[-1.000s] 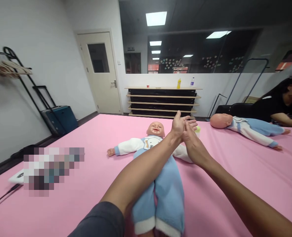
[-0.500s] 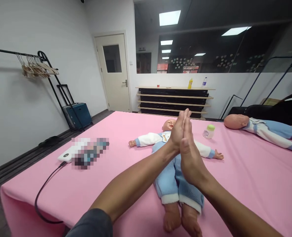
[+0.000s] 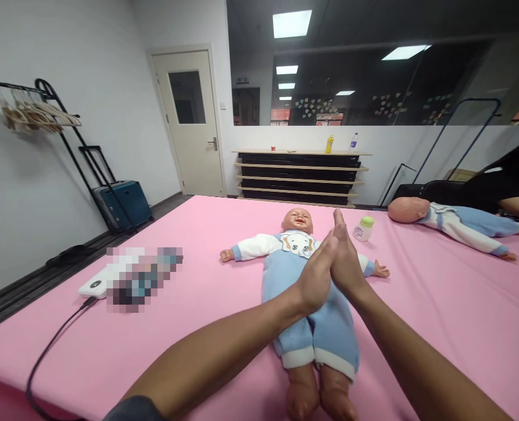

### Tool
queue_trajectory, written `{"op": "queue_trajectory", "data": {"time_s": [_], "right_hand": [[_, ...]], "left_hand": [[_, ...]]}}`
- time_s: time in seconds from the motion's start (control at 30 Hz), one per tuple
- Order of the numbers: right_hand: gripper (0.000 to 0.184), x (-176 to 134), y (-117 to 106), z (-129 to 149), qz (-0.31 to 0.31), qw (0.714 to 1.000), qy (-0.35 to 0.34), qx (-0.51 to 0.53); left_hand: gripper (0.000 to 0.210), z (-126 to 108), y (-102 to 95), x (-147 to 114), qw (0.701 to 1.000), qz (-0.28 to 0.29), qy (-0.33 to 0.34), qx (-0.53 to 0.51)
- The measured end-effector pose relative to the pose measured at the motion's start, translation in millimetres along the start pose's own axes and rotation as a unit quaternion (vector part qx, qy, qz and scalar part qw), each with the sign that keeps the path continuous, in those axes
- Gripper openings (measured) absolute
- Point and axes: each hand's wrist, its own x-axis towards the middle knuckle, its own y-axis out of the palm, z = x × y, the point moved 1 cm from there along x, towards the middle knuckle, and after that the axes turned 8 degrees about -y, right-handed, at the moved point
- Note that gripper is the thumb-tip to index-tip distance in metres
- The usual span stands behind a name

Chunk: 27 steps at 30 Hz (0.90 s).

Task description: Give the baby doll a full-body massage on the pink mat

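A baby doll (image 3: 285, 275) in a light blue and white outfit lies on its back, its arms spread and its feet towards me. Above its torso, my left hand (image 3: 316, 282) and my right hand (image 3: 347, 260) press palm to palm with fingers stretched out. The right fingertips reach higher than the left ones. Neither hand shows anything held, though the surfaces between the palms are hidden. Behind my right hand stands a small jar with a green lid (image 3: 364, 229). My forearms cover part of the doll's trousers and one sleeve.
Pink cloth (image 3: 215, 345) covers the table. A white power bank (image 3: 93, 287) with a black cable (image 3: 51, 345) lies at left beside a blurred-out item. A second doll (image 3: 456, 225) lies at the far right, near a seated person (image 3: 487, 190). Shelves (image 3: 298, 169) stand behind.
My left hand has slid down and back along the right palm, and both hands sit lower. The doll's face and chest now show. The view has turned a little right.
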Motion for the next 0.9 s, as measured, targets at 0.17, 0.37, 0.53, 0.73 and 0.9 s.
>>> {"op": "queue_trajectory", "data": {"time_s": [0.17, 0.37, 0.53, 0.73, 0.9], "right_hand": [[0.065, 31, -13, -74, -0.067, 0.996, 0.048, -0.042], [0.027, 24, 31, -80, 0.163, 0.973, -0.13, -0.095], [0.035, 27, 55, -83, 0.248, 0.933, -0.219, -0.143], [0.05, 24, 56, -90, 0.248, 0.925, -0.222, -0.182], [0.062, 24, 53, -95, 0.247, 0.929, -0.169, -0.216]], "left_hand": [[0.023, -3, -47.4, 13, 0.932, -0.108, 0.179, 0.298], [0.023, 0, -96.8, 70, 0.853, -0.251, 0.222, 0.4], [0.024, 17, -97.6, 72, 0.777, -0.136, 0.239, 0.567], [0.031, 27, -110.6, 70, 0.728, -0.08, 0.259, 0.63], [0.036, 35, -116.0, 69, 0.69, -0.089, 0.278, 0.663]]}}
